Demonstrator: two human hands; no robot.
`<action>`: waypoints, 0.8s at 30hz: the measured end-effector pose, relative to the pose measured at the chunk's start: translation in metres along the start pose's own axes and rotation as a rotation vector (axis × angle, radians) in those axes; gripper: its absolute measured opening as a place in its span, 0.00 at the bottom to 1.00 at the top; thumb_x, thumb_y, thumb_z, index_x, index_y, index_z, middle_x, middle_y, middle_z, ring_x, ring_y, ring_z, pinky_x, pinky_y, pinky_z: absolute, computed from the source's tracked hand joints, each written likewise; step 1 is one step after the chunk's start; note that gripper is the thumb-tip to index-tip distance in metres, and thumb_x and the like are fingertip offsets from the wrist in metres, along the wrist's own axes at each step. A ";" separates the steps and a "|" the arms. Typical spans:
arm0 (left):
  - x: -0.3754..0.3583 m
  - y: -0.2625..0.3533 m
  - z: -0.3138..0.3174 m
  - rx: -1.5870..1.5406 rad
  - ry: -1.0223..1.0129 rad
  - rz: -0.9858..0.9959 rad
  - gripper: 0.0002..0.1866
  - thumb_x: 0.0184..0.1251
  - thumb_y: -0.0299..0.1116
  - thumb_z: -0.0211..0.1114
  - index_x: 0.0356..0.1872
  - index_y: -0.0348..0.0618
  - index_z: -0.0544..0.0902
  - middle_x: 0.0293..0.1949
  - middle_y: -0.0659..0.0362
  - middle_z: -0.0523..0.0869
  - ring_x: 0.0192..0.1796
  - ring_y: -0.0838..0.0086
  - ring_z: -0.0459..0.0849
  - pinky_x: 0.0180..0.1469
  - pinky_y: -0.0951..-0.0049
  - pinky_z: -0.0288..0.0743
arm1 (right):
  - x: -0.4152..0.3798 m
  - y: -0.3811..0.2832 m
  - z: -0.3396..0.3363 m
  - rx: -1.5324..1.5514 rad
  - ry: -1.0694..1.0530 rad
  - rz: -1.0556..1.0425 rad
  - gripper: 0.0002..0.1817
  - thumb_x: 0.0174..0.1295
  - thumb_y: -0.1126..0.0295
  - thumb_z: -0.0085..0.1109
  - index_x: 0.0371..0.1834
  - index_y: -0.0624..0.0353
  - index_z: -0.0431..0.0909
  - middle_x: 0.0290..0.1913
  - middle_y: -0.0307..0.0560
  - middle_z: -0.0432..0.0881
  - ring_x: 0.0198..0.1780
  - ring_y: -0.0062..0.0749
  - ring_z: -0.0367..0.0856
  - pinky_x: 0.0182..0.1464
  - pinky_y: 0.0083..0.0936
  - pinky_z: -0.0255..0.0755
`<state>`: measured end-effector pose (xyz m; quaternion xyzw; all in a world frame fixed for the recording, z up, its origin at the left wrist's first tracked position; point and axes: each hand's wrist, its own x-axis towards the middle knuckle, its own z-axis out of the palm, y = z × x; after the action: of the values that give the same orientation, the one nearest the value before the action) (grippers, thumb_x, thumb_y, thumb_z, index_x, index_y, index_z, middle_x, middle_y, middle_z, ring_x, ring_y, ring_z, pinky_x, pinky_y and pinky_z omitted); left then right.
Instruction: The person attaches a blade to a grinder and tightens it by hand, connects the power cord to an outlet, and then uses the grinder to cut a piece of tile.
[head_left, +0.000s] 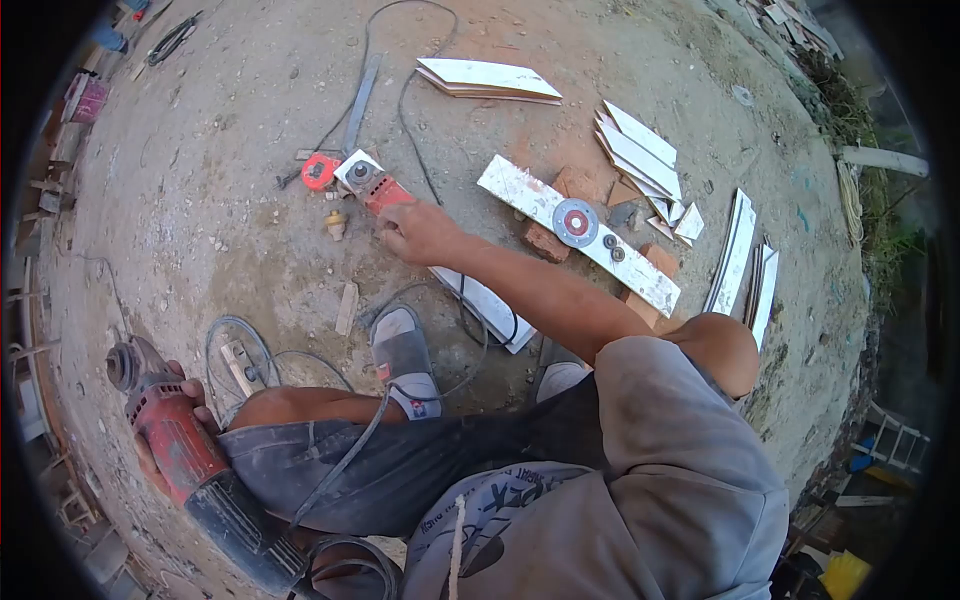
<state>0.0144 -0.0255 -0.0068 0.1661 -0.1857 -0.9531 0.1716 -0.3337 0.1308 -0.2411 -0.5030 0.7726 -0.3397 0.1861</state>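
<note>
My left hand (pixel 170 430) is wrapped round a red and black angle grinder (pixel 185 450), whose bare spindle points up and left with no disc on it. My right hand (pixel 415 232) reaches forward with curled fingers at the red body of a second grinder (pixel 382 188), which lies on a white strip. Whether the fingers grip it is partly hidden by the hand. Just left of its head are a red tape measure (pixel 320 171) and a brass-coloured fitting (pixel 336 224). On a white board (pixel 520 190) to the right lie a cutting disc (pixel 575 222) and two small round nuts (pixel 613 247).
Bricks (pixel 547 241) prop the board. White tile strips (pixel 490 78) lie ahead, with more stacked pieces (pixel 640 155) and long strips (pixel 732 250) to the right. Cables (pixel 402 100) loop over the ground around my feet. A metal bar (pixel 364 100) lies ahead.
</note>
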 end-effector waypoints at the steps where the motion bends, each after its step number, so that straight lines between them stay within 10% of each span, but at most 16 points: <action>1: 0.003 -0.002 0.000 -0.003 -0.009 -0.008 0.48 0.64 0.40 0.69 0.76 0.47 0.44 0.65 0.41 0.63 0.61 0.45 0.74 0.61 0.50 0.78 | -0.010 0.011 -0.027 0.019 0.039 0.076 0.12 0.59 0.63 0.53 0.38 0.58 0.81 0.39 0.58 0.84 0.43 0.56 0.82 0.46 0.48 0.75; 4: 0.018 -0.016 0.007 0.186 -0.102 0.088 0.46 0.70 0.48 0.61 0.75 0.35 0.43 0.64 0.37 0.66 0.60 0.49 0.77 0.55 0.55 0.84 | -0.044 0.061 -0.084 -0.062 0.325 0.204 0.12 0.58 0.64 0.55 0.36 0.59 0.83 0.36 0.59 0.85 0.40 0.54 0.84 0.45 0.44 0.76; 6: 0.027 -0.048 0.036 0.355 0.120 0.393 0.43 0.69 0.51 0.58 0.69 0.20 0.55 0.51 0.31 0.78 0.43 0.55 0.87 0.41 0.65 0.88 | -0.065 0.063 -0.114 -0.100 0.385 0.319 0.12 0.57 0.65 0.57 0.36 0.60 0.85 0.33 0.58 0.85 0.36 0.50 0.86 0.40 0.40 0.77; 9: 0.053 -0.082 0.069 0.438 0.194 0.565 0.32 0.60 0.41 0.65 0.61 0.34 0.66 0.45 0.36 0.82 0.41 0.59 0.87 0.40 0.65 0.86 | -0.049 0.019 -0.142 0.245 0.287 0.336 0.13 0.62 0.64 0.58 0.42 0.63 0.82 0.31 0.42 0.82 0.30 0.22 0.81 0.30 0.20 0.73; 16: 0.073 -0.138 0.119 0.577 0.123 0.726 0.36 0.56 0.37 0.66 0.64 0.34 0.61 0.50 0.40 0.78 0.45 0.56 0.85 0.43 0.62 0.85 | -0.029 -0.197 -0.194 0.423 0.192 -0.242 0.19 0.59 0.60 0.63 0.47 0.63 0.82 0.41 0.53 0.85 0.39 0.33 0.83 0.42 0.29 0.77; 24: 0.067 -0.140 0.124 0.545 0.055 0.739 0.40 0.53 0.34 0.69 0.65 0.35 0.58 0.52 0.41 0.76 0.50 0.56 0.83 0.51 0.60 0.82 | -0.028 -0.250 -0.199 0.190 0.295 -0.535 0.19 0.53 0.63 0.65 0.45 0.63 0.83 0.39 0.57 0.82 0.40 0.47 0.82 0.45 0.38 0.75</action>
<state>-0.1292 0.1073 0.0276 0.1529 -0.4716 -0.7398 0.4548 -0.2841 0.1578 0.0745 -0.6141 0.5963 -0.5166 0.0223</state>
